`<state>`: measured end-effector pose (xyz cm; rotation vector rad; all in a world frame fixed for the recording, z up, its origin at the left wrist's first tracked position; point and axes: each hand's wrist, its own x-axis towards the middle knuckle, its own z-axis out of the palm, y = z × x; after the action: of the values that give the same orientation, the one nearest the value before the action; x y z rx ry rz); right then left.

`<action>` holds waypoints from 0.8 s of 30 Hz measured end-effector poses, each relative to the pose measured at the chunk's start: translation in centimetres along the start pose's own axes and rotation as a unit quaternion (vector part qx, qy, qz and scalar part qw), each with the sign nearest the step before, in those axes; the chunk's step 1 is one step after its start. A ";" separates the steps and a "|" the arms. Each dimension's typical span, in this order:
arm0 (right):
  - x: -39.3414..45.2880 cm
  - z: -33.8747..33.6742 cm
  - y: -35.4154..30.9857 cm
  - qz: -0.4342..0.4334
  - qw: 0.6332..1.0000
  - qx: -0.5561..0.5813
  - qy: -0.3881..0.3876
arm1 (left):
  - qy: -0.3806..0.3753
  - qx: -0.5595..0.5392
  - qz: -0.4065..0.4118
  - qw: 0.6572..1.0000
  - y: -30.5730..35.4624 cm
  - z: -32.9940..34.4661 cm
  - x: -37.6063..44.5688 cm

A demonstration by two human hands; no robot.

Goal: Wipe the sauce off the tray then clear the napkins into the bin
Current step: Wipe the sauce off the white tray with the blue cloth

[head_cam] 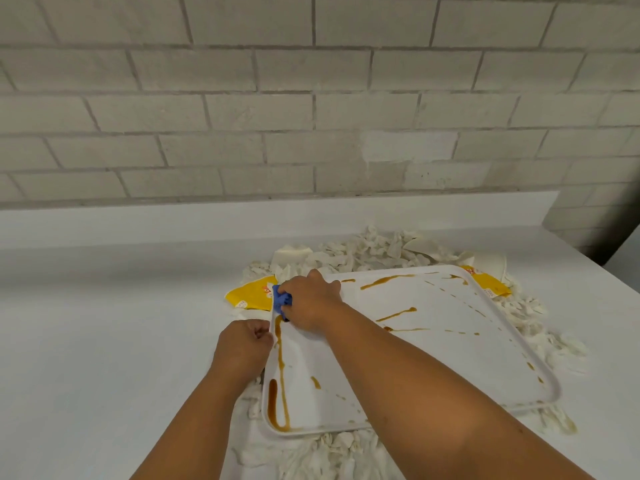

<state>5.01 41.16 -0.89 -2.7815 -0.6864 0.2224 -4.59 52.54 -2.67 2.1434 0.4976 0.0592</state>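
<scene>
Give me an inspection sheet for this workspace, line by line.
Surface: white counter, against a brick wall.
Job's things: white tray with brown sauce streaks, mostly unwiped; blue cloth at its far-left corner; no bin in view.
Clutter: crumpled napkins all round the tray; yellow wrappers at its far corners.
Hands: right hand grips the cloth on the tray; left hand pinches the tray's left rim.
Cables: nothing seen.
Surroundings: dark gap at the far right, unclear.
</scene>
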 end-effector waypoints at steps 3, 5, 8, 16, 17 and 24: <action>-0.9 -0.1 0.0 -0.026 0.999 0.023 -0.010 | 0.011 -0.002 -0.006 1.000 -0.2 0.3 0.2; -1.8 0.0 0.5 -0.059 0.998 0.021 -0.017 | 0.013 0.008 -0.006 1.000 -0.3 0.4 0.3; -3.0 -0.4 2.3 -0.105 0.992 0.059 -0.045 | 0.010 0.022 0.000 1.000 -0.5 0.5 0.4; -2.5 -0.1 1.0 0.029 0.999 0.010 -0.018 | 0.000 0.060 0.018 0.998 0.4 -0.3 -0.3; -2.5 0.5 0.6 0.024 1.000 -0.002 -0.017 | 0.002 0.054 0.018 0.998 0.3 -0.2 -0.4; -6.7 1.4 1.5 -0.126 0.991 0.041 -0.001 | 0.006 0.017 0.009 1.000 -0.7 0.3 0.2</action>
<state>-0.52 36.95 -2.09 -2.5850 -0.9939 0.1965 -4.60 52.71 -3.37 2.1831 0.4890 0.0746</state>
